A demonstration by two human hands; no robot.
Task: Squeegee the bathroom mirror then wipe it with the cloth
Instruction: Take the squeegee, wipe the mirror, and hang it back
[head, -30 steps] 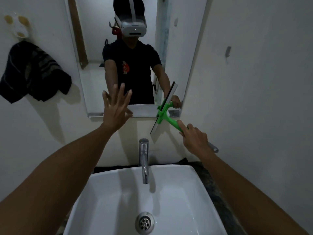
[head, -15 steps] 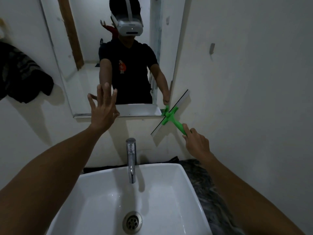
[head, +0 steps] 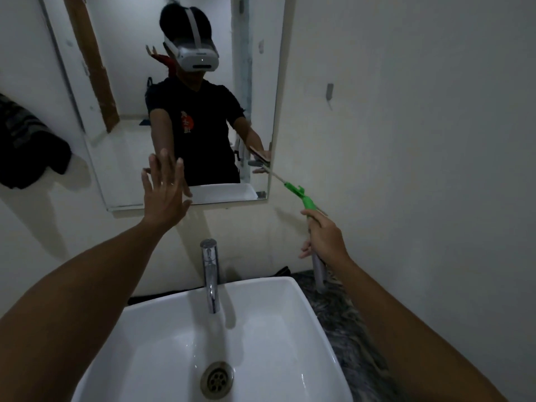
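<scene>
The right hand (head: 326, 237) grips the squeegee (head: 293, 190) handle, blade edge-on at the mirror (head: 121, 158) rim to start a pass, while the empty left hand (head: 165, 192) spreads open for balance.

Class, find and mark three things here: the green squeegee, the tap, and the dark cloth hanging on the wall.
squeegee (head: 307, 202), head view, green neck.
tap (head: 211, 274), head view, chrome body.
dark cloth (head: 26, 146), head view, middle folds.

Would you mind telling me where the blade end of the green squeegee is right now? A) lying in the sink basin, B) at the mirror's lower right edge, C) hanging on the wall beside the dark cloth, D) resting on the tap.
B: the right hand holds the squeegee with its blade end at the lower right edge of the mirror.
</scene>
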